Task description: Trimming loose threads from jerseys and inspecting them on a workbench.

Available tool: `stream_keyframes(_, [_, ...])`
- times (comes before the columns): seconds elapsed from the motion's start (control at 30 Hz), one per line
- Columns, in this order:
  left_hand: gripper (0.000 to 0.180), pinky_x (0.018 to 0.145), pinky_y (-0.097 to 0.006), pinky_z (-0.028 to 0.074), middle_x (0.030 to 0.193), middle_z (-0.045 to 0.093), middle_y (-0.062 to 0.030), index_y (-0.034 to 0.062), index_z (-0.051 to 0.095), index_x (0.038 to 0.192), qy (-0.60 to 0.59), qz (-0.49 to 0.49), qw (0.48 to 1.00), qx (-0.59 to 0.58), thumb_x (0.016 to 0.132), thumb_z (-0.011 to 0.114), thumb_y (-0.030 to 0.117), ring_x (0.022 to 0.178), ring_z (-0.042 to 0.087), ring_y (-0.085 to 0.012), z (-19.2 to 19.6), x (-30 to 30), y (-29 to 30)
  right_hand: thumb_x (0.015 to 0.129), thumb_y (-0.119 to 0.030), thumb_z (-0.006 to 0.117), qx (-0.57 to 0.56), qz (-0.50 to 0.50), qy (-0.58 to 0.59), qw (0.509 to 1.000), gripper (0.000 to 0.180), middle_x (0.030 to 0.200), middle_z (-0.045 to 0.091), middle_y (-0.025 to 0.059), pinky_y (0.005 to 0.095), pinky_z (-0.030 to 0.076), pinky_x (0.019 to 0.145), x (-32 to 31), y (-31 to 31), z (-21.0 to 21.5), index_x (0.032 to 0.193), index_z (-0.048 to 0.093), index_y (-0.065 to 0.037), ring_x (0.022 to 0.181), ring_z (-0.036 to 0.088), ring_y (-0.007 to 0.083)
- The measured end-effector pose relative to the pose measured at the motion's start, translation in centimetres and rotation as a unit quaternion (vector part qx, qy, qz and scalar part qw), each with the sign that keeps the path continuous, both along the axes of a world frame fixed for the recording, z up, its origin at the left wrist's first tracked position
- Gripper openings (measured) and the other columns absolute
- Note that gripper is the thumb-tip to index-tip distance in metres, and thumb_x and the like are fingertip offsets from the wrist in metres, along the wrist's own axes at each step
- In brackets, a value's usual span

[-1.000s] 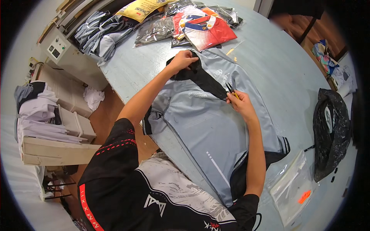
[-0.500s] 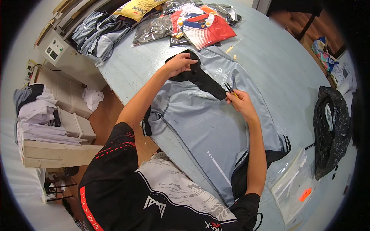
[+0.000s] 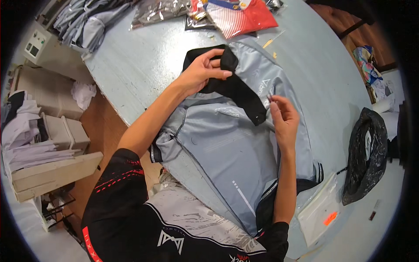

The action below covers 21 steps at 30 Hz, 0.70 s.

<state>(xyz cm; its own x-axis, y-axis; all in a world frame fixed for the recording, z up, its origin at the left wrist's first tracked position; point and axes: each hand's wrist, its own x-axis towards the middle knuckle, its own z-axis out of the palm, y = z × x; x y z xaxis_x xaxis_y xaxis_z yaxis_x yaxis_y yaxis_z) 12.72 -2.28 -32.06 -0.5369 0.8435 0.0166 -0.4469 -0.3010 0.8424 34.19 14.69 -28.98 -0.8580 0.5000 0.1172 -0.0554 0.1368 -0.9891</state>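
A grey-blue polo shirt (image 3: 227, 144) with a black collar lies spread on the table before me. My left hand (image 3: 203, 72) is closed on the black collar (image 3: 240, 94) and lifts its far part, thumb resting over the fabric. Just off the collar's right end, above the shirt, my right hand (image 3: 285, 115) pinches thumb and forefinger together. Something small and dark shows at those fingertips, too little to name. The snips seen earlier cannot be made out now.
Bagged garments, including a red and white shirt (image 3: 244, 19), lie at the table's far side, with folded grey shirts (image 3: 87, 26) to their left. On the right are a black plastic bag (image 3: 365, 157) and clear plastic sleeves (image 3: 321, 214). White boxes (image 3: 48, 96) stand beyond the left edge.
My right hand has moved slightly right, off the collar's end, and the yellow-handled snips no longer show in it. My left hand keeps its hold on the collar. The whole view has shifted.
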Motion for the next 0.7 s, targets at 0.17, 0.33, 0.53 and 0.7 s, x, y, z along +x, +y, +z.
stream_keyframes(0.17, [0.049, 0.074, -0.025, 0.052, 0.097, 0.067, -0.0089, 0.0007, 0.048, 0.119, -0.059, -0.007, 0.998, 0.027, 0.076, 0.069, -0.008, 0.082, 0.065, -0.0136, 0.3, 0.3, -0.4, 0.083, -0.008, 0.072, 0.036, -0.024, -0.007, 0.999, 0.029, 0.072, 0.047, -0.0057, 0.0162, 0.033, 0.057, -2.1, -2.6, 1.1, 0.11, 0.061, -0.004, 0.064, 0.043, 0.0014])
stream_keyframes(0.33, [0.047, 0.078, -0.024, 0.049, 0.095, 0.067, -0.0088, 0.0015, 0.05, 0.115, -0.127, -0.008, 0.991, 0.046, 0.074, 0.071, -0.006, 0.083, 0.063, -0.0135, 0.4, 0.8, -1.0, 0.079, 0.0, 0.072, 0.066, -0.032, 0.014, 0.997, 0.033, 0.071, 0.047, -0.005, 0.0162, 0.032, 0.054, -4.3, -4.5, 1.0, 0.111, 0.062, -0.003, 0.061, 0.042, 0.0019])
stream_keyframes(0.53, [0.045, 0.077, -0.024, 0.048, 0.096, 0.068, -0.0088, 0.0012, 0.051, 0.114, -0.161, -0.014, 0.986, 0.05, 0.075, 0.072, -0.003, 0.083, 0.063, -0.0128, 0.0, 1.0, -1.4, 0.077, 0.001, 0.074, 0.149, -0.027, 0.066, 0.986, 0.036, 0.071, 0.049, -0.0028, 0.0174, 0.032, 0.054, -5.7, -4.8, -0.4, 0.112, 0.066, -0.001, 0.061, 0.042, 0.0032])
stream_keyframes(0.7, [0.044, 0.077, -0.024, 0.048, 0.093, 0.068, -0.0082, 0.0015, 0.051, 0.113, -0.158, -0.02, 0.986, 0.044, 0.075, 0.073, -0.002, 0.082, 0.062, -0.0122, 0.3, 1.3, -1.5, 0.075, 0.002, 0.074, 0.156, -0.025, 0.075, 0.985, 0.036, 0.072, 0.052, -0.0012, 0.018, 0.032, 0.054, -6.1, -5.1, -1.0, 0.11, 0.068, -0.001, 0.061, 0.042, 0.0038])
